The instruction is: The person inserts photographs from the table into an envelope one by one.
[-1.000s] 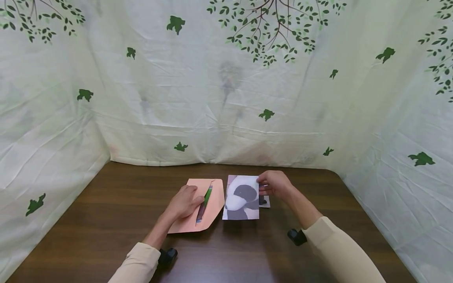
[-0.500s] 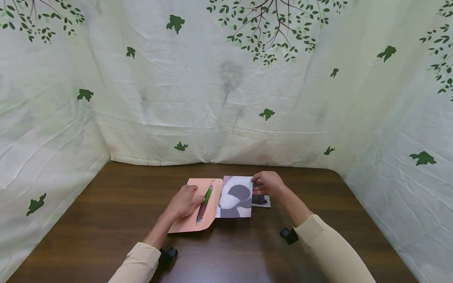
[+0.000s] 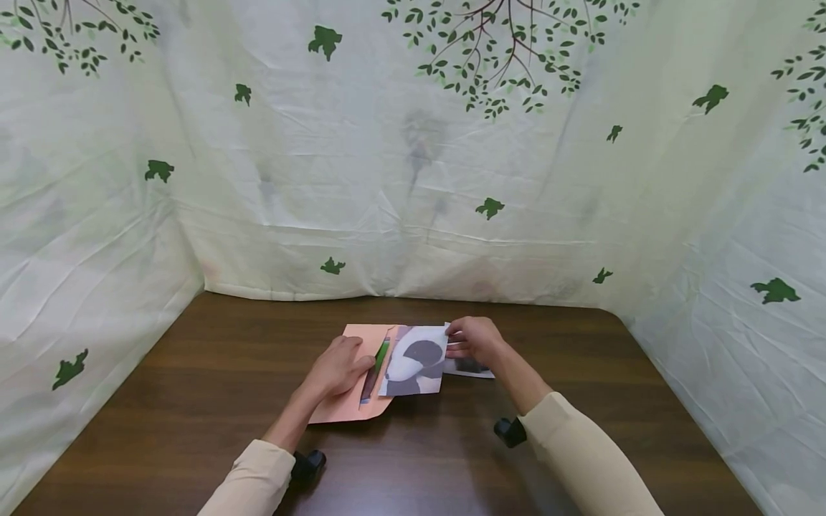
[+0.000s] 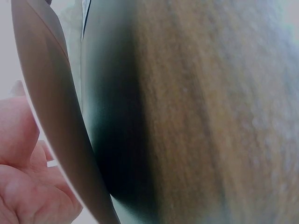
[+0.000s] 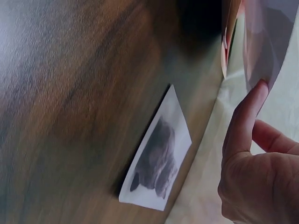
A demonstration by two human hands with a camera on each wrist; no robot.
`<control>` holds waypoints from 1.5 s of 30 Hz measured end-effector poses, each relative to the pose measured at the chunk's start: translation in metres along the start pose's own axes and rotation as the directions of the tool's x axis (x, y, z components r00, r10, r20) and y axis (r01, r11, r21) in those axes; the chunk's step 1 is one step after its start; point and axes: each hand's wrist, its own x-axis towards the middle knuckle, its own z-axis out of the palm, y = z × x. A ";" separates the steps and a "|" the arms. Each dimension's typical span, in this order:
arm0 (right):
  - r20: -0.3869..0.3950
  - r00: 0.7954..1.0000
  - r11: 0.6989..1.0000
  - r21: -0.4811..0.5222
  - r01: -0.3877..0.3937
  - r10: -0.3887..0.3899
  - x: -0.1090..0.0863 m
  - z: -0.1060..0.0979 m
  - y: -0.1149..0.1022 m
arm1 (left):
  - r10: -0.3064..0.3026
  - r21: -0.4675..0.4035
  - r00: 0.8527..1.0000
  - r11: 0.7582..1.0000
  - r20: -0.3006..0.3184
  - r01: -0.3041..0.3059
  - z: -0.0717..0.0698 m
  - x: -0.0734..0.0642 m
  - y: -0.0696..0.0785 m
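Note:
My left hand (image 3: pixel 338 367) holds a peach envelope (image 3: pixel 332 410) by its left part, thumb on the near face. Inside its parted opening show a green strip and a dark printed strip (image 3: pixel 370 383). In the left wrist view the envelope (image 4: pixel 51 88) is seen edge-on, raised off the table, with the hand behind it. Between thumb and fingers my right hand (image 3: pixel 476 340) pinches the right edge of a grey-and-white patterned card (image 3: pixel 413 362). That card overlaps the envelope's right side, close to the opening. Under the right hand lies a second card with a dark picture (image 5: pixel 156 154).
A brown wooden table (image 3: pixel 413 459) carries everything. Behind and at both sides hangs a white cloth (image 3: pixel 290 179) printed with leaves and branches. Dark wrist devices (image 3: pixel 510 432) sit below both forearms.
My right hand has carried the patterned card leftward, from beside the envelope to over its right side. More of the second card now shows. The left hand has stayed in place.

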 end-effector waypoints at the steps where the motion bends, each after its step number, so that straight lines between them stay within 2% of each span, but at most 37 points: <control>1: 0.002 1.000 1.000 0.001 -0.002 0.002 0.000 0.001 0.001 | 0.005 -0.001 1.000 1.000 -0.003 -0.005 0.000 0.000 0.000; 12: 0.027 1.000 1.000 -0.006 -0.007 0.007 0.004 0.010 0.010 | -0.014 0.007 1.000 1.000 -0.003 0.014 0.001 0.004 0.002; 22: 0.053 0.998 0.999 -0.031 -0.016 0.018 0.002 0.021 0.013 | 0.016 0.006 1.000 1.000 -0.011 -0.016 0.002 0.003 -0.001; 29: 0.097 0.995 1.000 -0.002 -0.003 0.004 0.004 0.034 0.015 | 0.006 0.002 1.000 1.000 -0.016 -0.006 0.002 0.002 -0.001; 38: 0.115 0.993 1.000 0.022 0.003 -0.005 0.006 0.050 0.019 | 0.014 -0.007 1.000 1.000 -0.025 -0.014 0.000 0.000 0.001; 45: 0.139 0.990 1.000 0.015 0.008 -0.011 0.005 0.063 0.022 | 0.000 -0.005 1.000 1.000 -0.006 0.000 0.001 0.001 0.000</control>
